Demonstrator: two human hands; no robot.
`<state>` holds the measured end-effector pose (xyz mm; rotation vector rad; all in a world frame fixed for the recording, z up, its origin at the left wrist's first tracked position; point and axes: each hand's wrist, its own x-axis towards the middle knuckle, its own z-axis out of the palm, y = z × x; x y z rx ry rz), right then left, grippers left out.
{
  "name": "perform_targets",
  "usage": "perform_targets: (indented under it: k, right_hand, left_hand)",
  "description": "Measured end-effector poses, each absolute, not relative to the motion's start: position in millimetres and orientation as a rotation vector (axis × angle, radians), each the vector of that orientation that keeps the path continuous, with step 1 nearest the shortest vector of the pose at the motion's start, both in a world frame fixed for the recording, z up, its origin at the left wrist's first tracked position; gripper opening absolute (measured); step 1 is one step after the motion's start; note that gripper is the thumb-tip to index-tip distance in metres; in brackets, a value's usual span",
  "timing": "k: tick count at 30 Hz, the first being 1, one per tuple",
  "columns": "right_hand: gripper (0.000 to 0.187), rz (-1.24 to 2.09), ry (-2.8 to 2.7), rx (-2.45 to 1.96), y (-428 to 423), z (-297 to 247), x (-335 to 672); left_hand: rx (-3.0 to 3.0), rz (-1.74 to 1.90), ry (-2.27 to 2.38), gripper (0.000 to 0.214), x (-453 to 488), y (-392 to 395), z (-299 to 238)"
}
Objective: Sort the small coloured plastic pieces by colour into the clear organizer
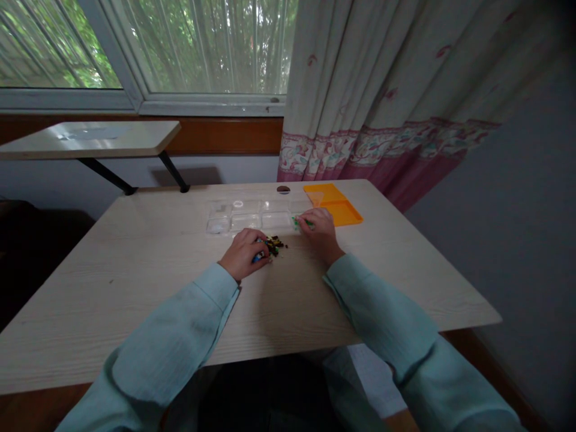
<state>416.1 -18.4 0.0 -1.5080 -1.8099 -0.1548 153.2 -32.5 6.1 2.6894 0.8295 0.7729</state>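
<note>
My left hand [243,253] rests on the pale wooden table [135,282], fingers curled over a blue piece at the edge of a small pile of dark and coloured bits [275,244]. To the right, my right hand [320,231] pinches a small green piece [297,223] beside a clear plastic compartment tray [245,216]. The tray lies just beyond both hands. Both arms wear light teal sleeves.
An orange lid or tray [333,203] lies at the table's far right, behind my right hand. A small dark round object [283,189] sits at the far edge. A second white table [90,138] stands under the window. A curtain [382,90] hangs at right.
</note>
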Motion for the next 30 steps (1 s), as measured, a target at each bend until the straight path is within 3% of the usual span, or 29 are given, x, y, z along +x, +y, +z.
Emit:
perform_targets:
  k: [17, 30]
  right_hand:
    - [0.028, -0.129, -1.829, -1.467, -19, -2, 415]
    - [0.025, -0.136, -1.901, -1.363, -27, 3, 404]
  left_hand:
    - [2.830, 0.687, 0.825, 0.013, 160, -37, 7]
    - [2.644, 0.881, 0.993, 0.016, 158, -32, 1]
